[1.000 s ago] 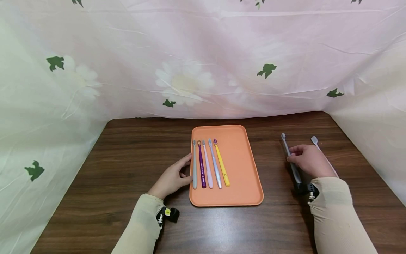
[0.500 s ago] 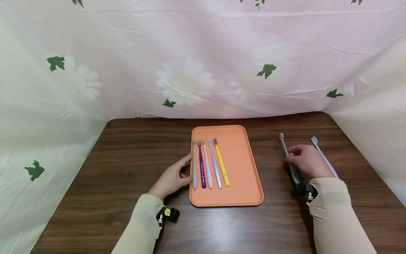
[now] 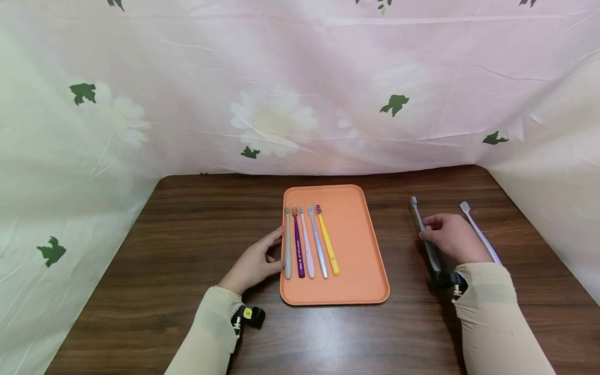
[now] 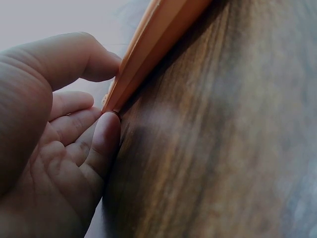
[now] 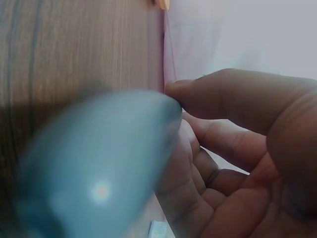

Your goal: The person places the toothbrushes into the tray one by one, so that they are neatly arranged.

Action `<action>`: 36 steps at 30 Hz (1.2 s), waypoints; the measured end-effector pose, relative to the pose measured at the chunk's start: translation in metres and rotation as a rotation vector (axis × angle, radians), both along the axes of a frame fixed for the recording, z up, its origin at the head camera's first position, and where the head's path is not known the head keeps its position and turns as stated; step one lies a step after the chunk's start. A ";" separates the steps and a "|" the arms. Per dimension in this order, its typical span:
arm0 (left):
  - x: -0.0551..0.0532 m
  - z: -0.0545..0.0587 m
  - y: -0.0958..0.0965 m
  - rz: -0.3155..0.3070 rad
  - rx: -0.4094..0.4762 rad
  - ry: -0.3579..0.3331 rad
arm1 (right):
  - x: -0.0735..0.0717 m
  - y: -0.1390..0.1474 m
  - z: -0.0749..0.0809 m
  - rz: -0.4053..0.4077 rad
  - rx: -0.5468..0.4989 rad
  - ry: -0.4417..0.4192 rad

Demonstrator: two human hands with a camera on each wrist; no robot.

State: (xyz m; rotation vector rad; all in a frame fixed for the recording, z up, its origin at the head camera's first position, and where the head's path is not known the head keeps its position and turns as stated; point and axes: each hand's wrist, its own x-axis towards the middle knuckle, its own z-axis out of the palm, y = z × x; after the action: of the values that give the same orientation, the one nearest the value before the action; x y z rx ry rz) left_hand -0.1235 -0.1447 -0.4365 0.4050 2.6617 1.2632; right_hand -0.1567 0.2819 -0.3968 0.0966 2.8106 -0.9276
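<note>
My left hand (image 3: 253,264) rests at the left edge of an orange tray (image 3: 358,260). In the left wrist view its thumb and a fingertip touch the tray's outer wall (image 4: 148,49). Side by side on the tray lie several toothbrushes: grey-green (image 3: 288,252), purple (image 3: 297,245), pink (image 3: 307,245), light blue (image 3: 318,245) and yellow (image 3: 328,242). To the right of the tray, my right hand (image 3: 457,238) pinches a grey toothbrush (image 3: 432,256), its head pointing away from me. The handle (image 5: 104,158) looms blurred in the right wrist view.
Another pale toothbrush (image 3: 482,234) lies on the brown wooden table (image 3: 197,219), right of my right hand. A floral cloth (image 3: 319,125) hangs behind the table and along both sides. Each wrist carries a black camera mount.
My right hand has shifted slightly left with the grey toothbrush, exposing more of the pale toothbrush beside it. The left hand, the tray and the toothbrushes on it have stayed put.
</note>
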 end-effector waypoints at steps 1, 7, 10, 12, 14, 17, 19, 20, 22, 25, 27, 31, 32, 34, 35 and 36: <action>0.000 0.000 0.000 0.000 0.001 0.002 | 0.000 0.000 0.000 0.004 0.002 0.005; 0.000 0.000 0.001 0.006 0.002 0.000 | 0.000 -0.001 -0.001 0.025 0.026 0.041; 0.000 0.001 0.001 0.005 0.003 -0.001 | 0.000 -0.002 0.000 0.025 0.029 0.043; 0.000 0.001 0.001 0.005 0.001 -0.003 | 0.000 -0.003 0.000 0.023 0.030 0.043; 0.000 0.001 0.001 0.007 -0.005 -0.007 | 0.000 -0.004 0.001 0.023 0.031 0.042; 0.000 0.000 0.001 0.010 -0.011 -0.011 | 0.000 -0.005 0.002 0.020 0.033 0.035; 0.000 0.001 0.001 0.010 -0.010 -0.012 | 0.000 -0.006 0.002 0.021 0.037 0.035; 0.000 0.001 0.001 0.010 -0.008 -0.010 | 0.000 -0.007 0.003 0.022 0.037 0.033; 0.000 0.001 0.001 0.009 -0.002 -0.007 | 0.000 -0.008 0.003 0.024 0.040 0.034; 0.000 0.001 0.001 0.006 0.003 -0.006 | 0.001 -0.010 0.003 0.025 0.037 0.033; 0.000 0.001 0.001 0.005 0.007 -0.006 | 0.001 -0.010 0.003 0.026 0.034 0.032; 0.000 0.001 0.001 0.002 0.008 -0.006 | 0.001 -0.012 0.003 0.022 0.030 0.032; 0.000 0.000 0.001 0.002 0.009 -0.005 | 0.001 -0.012 0.003 0.021 0.029 0.033; 0.000 0.001 0.001 0.002 0.007 -0.005 | 0.001 -0.012 0.002 0.020 0.027 0.033; 0.000 0.001 0.001 0.003 0.008 -0.004 | 0.001 -0.012 0.002 0.019 0.028 0.034; 0.000 0.000 0.001 0.003 0.009 -0.004 | 0.001 -0.013 0.003 0.019 0.027 0.033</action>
State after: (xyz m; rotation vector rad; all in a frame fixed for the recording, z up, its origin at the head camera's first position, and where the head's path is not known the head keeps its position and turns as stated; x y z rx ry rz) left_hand -0.1236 -0.1439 -0.4364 0.3998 2.6555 1.2756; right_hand -0.1555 0.2693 -0.3943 0.0592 2.8497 -0.8953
